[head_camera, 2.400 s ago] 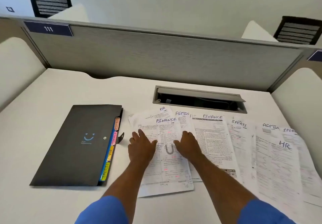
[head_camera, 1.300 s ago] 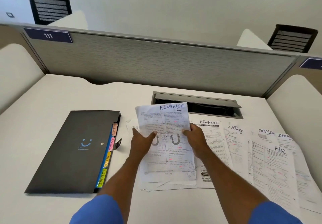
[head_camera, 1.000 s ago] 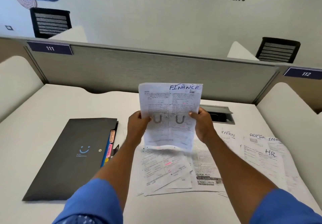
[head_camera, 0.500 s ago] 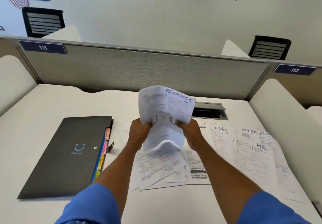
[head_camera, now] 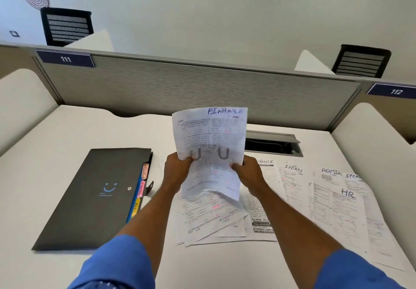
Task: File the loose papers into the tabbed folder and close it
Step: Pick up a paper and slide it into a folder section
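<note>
Folder [head_camera: 90, 196]: dark, shut, lying flat on the left part of the bench [head_camera: 56, 135], with a small smiling mark on its cover
Tabs [head_camera: 141, 187]: coloured, sticking out along the folder's right edge; one reads FINANCE, one HR, the others too small to read
Held sheet [head_camera: 210, 151]: printed page with FINANCE handwritten at the top, lifted off the bench and standing nearly upright, its lower part curling toward the person
Left hand [head_camera: 176, 171]: closed on the held sheet's left edge, thumb on the front
Right hand [head_camera: 248, 172]: closed on the held sheet's right edge, thumb on the front
Sleeves [head_camera: 119, 264]: blue, at the bottom of the head view
Loose papers [head_camera: 333, 201]: spread flat and overlapping across the middle and right of the bench, with handwritten headings SPORTS, ADMIN and HR showing; well apart from the folder on the right, just beside it in the middle
Cable slot [head_camera: 273, 144]: grey opening in the bench behind the papers
Divider [head_camera: 202, 86]: grey panel at the back, with plates 111 and 112
</note>
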Motion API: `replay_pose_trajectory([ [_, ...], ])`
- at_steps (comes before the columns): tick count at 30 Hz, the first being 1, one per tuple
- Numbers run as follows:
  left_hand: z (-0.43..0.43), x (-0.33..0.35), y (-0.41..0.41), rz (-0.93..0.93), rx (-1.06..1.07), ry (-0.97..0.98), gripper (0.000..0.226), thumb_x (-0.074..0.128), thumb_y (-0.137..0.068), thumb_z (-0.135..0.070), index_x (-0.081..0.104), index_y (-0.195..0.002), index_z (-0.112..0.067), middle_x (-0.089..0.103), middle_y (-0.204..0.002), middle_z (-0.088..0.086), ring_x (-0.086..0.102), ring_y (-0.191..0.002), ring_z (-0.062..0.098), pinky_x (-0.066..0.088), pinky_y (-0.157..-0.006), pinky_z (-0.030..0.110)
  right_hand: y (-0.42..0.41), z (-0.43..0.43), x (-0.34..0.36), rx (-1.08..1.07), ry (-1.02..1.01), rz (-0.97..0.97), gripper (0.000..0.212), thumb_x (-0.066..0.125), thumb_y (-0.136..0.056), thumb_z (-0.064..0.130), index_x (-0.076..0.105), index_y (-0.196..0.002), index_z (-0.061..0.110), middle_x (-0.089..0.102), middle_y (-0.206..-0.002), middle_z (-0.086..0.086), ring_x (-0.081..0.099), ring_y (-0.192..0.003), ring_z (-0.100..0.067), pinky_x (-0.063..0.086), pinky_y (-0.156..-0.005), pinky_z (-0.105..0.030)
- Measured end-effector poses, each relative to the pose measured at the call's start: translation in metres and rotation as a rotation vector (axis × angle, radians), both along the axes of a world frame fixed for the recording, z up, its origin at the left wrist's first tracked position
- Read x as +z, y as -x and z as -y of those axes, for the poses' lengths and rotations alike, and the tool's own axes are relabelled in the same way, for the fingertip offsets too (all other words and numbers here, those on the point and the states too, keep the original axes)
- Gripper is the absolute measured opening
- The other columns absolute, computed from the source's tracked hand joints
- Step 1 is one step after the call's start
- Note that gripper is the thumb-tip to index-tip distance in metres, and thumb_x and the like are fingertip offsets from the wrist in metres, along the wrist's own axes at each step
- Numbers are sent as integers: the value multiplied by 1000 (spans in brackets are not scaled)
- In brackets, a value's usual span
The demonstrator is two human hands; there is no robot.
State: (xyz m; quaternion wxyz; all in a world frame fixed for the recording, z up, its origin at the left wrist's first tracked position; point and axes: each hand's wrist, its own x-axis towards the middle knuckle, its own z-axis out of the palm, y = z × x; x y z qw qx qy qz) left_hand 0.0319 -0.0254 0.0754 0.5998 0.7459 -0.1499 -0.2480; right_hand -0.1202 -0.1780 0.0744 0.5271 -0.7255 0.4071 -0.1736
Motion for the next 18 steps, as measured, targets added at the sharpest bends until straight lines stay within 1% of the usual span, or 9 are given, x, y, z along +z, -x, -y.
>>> replay_pose_trajectory([
  [2, 0, 2, -6, 6, 12, -11, 22, 69, -80, -24, 68, -100, -15, 72, -97, 5, 68, -91, 28, 58, -82, 48, -7, 0, 8, 20, 9, 52, 22, 63, -87, 8, 72, -107, 8, 73, -97, -4, 69, -85, -17, 54, -71, -27],
  [4, -2, 2, -10, 4, 27, -20, 16, 68, -82, -20, 67, -98, -20, 71, -98, 3, 68, -91, 26, 57, -84, 47, -12, -2, 13, 33, 9, 73, 20, 62, -87, 6, 72, -104, 8, 73, -96, -3, 70, -81, -15, 56, -69, -28],
  [7, -11, -5, -20, 40, 64, -79, 23, 67, -84, -25, 68, -106, -17, 71, -105, 2, 67, -94, 21, 55, -86, 41, -19, -6, 12, 51, -42, 61, 20, 61, -86, 7, 72, -102, 8, 75, -97, -6, 73, -84, -21, 60, -77, -38],
  [9, -21, -9, -26, 92, 74, -159, 31, 64, -87, -34, 67, -110, -13, 70, -105, 0, 65, -95, 19, 51, -80, 32, -21, -12, 10, 45, -90, 52, 19, 60, -87, 7, 71, -103, 9, 75, -98, -7, 73, -85, -23, 60, -79, -40],
  [12, -38, -12, -37, 219, 90, -315, 40, 47, -96, -42, 66, -90, -8, 66, -89, 6, 60, -83, 23, 42, -75, 33, -24, -23, 4, 48, -147, 59, 17, 59, -89, 4, 70, -100, 10, 74, -98, -9, 72, -82, -23, 58, -78, -39],
  [13, -44, -13, -41, 248, 95, -355, 43, 41, -100, -37, 62, -78, -6, 64, -82, 10, 58, -77, 27, 42, -73, 34, -26, -27, 1, 52, -164, 56, 17, 59, -89, 4, 70, -100, 11, 74, -97, -8, 72, -82, -22, 58, -76, -38],
  [15, -55, -17, -48, 330, 77, -477, 39, 36, -100, -16, 57, -70, -1, 64, -80, 19, 59, -78, 36, 45, -73, 40, -29, -35, -5, 54, -194, 40, 16, 59, -90, 5, 69, -99, 13, 74, -96, -6, 71, -82, -21, 59, -73, -34],
  [16, -62, -20, -52, 349, 71, -530, 30, 39, -93, -5, 56, -68, -1, 65, -79, 20, 60, -78, 39, 46, -71, 41, -31, -39, -9, 56, -205, 30, 17, 59, -90, 5, 69, -100, 13, 74, -97, -6, 71, -83, -22, 59, -73, -34],
  [18, -74, -27, -60, 351, 79, -576, 19, 44, -76, 3, 53, -64, -8, 63, -72, 14, 57, -70, 35, 45, -62, 36, -36, -47, -18, 57, -220, 18, 19, 59, -90, 5, 70, -105, 11, 74, -102, -8, 71, -86, -24, 58, -75, -34],
])
